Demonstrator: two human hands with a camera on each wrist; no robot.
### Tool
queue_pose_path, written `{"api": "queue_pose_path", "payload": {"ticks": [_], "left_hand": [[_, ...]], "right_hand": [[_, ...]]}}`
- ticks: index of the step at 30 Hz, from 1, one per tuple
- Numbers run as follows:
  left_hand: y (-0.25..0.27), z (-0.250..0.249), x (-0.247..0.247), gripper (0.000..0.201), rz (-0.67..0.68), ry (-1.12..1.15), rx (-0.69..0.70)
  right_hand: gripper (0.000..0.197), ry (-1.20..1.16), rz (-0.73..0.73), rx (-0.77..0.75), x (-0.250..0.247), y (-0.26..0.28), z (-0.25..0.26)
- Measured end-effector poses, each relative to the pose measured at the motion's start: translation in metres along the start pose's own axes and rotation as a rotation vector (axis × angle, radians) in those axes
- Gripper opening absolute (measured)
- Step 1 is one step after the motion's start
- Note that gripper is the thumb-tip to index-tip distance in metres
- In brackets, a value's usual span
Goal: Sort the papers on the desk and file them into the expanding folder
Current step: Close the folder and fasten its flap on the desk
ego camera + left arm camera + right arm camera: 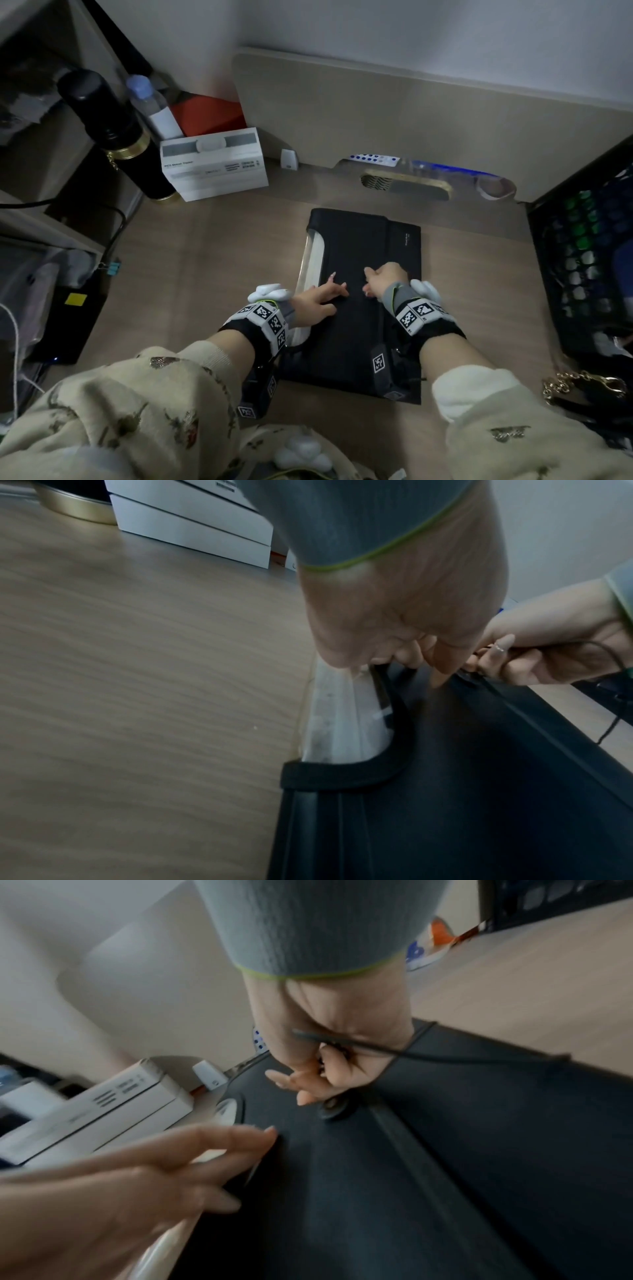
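Note:
A black expanding folder (359, 246) lies flat and closed on the wooden desk (212, 257). Its whitish pleated side (313, 253) shows along the left edge, also in the left wrist view (342, 723). My left hand (322, 296) rests on the cover with straight, spread fingers (212, 1148). To the right of it, my right hand (383, 279) pinches the folder's thin black elastic cord (445, 1057). That hand sits just above a round button (334, 1108) on the flap. No loose papers are in view.
A white box (214, 164), a black flask (113, 126) and a water bottle (150, 102) stand at the back left. A black crate (589, 246) flanks the right side, with a gold chain (582, 382) near it. A blue binder clip (113, 267) lies at the left.

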State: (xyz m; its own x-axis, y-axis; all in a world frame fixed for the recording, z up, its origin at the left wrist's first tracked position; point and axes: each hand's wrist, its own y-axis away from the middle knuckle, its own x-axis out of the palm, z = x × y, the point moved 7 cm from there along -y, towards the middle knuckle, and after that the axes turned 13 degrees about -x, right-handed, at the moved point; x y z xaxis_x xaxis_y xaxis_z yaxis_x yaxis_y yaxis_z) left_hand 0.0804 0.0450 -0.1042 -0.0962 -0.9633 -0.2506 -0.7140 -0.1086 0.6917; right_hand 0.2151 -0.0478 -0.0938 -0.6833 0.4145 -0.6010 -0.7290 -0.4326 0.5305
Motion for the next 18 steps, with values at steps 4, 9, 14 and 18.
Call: {"api": "queue_pose_path", "payload": {"ticks": [4,9,14,18], "left_hand": [[-0.001,0.001,-0.001,0.046,-0.009,-0.014,-0.009],[-0.003,0.004,0.0,0.047,0.009,-0.032,0.009],[-0.004,0.004,0.0,0.044,-0.005,-0.067,0.039],[-0.006,0.007,-0.001,0.043,-0.018,-0.056,0.045]], "right_hand": [[0.033,0.078,0.099,-0.098,0.018,0.01,0.011],[0.018,0.138,0.211,-0.186,0.019,0.021,0.011],[0.022,0.29,0.317,-0.192,0.013,0.033,-0.002],[0.027,0.238,0.266,-0.053,-0.001,0.029,-0.022]]}}
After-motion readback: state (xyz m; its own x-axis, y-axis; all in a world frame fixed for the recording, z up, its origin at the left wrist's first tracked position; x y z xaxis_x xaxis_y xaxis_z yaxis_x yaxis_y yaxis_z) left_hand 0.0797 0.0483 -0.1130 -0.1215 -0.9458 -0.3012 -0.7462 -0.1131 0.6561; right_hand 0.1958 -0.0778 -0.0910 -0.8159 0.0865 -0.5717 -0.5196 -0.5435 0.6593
